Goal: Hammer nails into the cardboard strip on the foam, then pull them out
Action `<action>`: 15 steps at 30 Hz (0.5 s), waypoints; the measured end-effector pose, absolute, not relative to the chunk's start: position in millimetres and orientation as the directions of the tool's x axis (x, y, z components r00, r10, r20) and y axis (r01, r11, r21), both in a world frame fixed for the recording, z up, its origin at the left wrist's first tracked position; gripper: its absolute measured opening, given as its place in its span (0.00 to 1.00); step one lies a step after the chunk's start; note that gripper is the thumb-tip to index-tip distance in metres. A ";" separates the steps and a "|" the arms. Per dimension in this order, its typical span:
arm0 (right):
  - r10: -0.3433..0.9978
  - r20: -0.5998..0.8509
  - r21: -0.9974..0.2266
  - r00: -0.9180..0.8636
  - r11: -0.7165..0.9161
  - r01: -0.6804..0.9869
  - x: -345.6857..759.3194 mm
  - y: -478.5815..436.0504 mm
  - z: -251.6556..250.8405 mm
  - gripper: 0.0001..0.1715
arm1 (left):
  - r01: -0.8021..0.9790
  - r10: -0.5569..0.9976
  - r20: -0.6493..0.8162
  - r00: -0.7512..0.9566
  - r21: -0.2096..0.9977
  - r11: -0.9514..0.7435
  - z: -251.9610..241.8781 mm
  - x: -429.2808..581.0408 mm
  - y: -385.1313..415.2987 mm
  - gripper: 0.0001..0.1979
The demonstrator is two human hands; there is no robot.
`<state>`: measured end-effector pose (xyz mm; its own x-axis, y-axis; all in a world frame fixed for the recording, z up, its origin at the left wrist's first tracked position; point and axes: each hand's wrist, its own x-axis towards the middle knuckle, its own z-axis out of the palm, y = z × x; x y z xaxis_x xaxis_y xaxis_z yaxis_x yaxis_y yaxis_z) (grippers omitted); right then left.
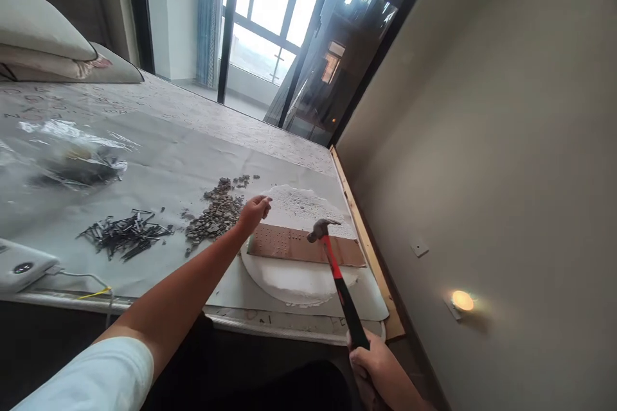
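My right hand [373, 359] is wrapped round the black lower handle of a claw hammer [332, 257]. The hammer's metal head hangs over a brown board [274, 241] dotted with small marks or nail heads on its left half. Beneath the board is a rounded white foam-like slab [294, 279], crumbly at its edges. My left hand [254, 213] is stretched forward past the board's upper left corner, its fingertips pinched together. Whatever they hold, if anything, is too small to name. Close by on the left is a heap of small grey-brown stones [214, 215].
A pile of dark nails [128, 232] lies left of the stones. Further left are a clear plastic bag [77, 154] and a white device [24, 266] with a cable. A wooden rail [359, 215] edges the sheet-covered surface on the right, beside the wall.
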<state>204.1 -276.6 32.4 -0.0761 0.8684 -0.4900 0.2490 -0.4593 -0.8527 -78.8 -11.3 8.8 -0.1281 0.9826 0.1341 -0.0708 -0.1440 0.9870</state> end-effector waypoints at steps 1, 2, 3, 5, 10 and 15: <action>0.865 -0.498 -0.852 -0.062 -0.475 0.222 206.4 -280.8 28.1 0.10 | 0.036 0.968 0.168 -0.184 0.986 -0.164 9.6 -93.5 -12.6 0.14; 0.860 -0.507 -0.850 -0.055 -0.489 0.194 209.2 -284.8 24.6 0.11 | 0.172 0.951 0.202 -0.233 0.971 -0.164 9.2 -108.8 -14.8 0.14; 0.857 -0.512 -0.851 -0.055 -0.498 0.165 212.5 -288.4 21.6 0.11 | 0.325 0.936 0.231 -0.267 0.936 -0.138 7.8 -124.2 -18.0 0.14; 0.852 -0.518 -0.854 -0.076 -0.509 0.111 220.2 -294.6 16.5 0.12 | 0.624 0.944 0.229 -0.237 0.780 -0.033 1.5 -153.1 -27.1 0.14; 0.810 -0.564 -0.824 -0.164 -0.565 0.040 235.2 -305.7 5.9 0.14 | 0.939 0.990 -0.140 0.025 0.342 0.025 -26.0 -193.9 -57.5 0.06; 0.801 -0.579 -0.804 -0.152 -0.592 -0.058 230.7 -309.1 2.5 0.14 | 0.958 0.967 -0.247 0.058 0.287 0.016 -50.6 -195.2 -80.6 0.08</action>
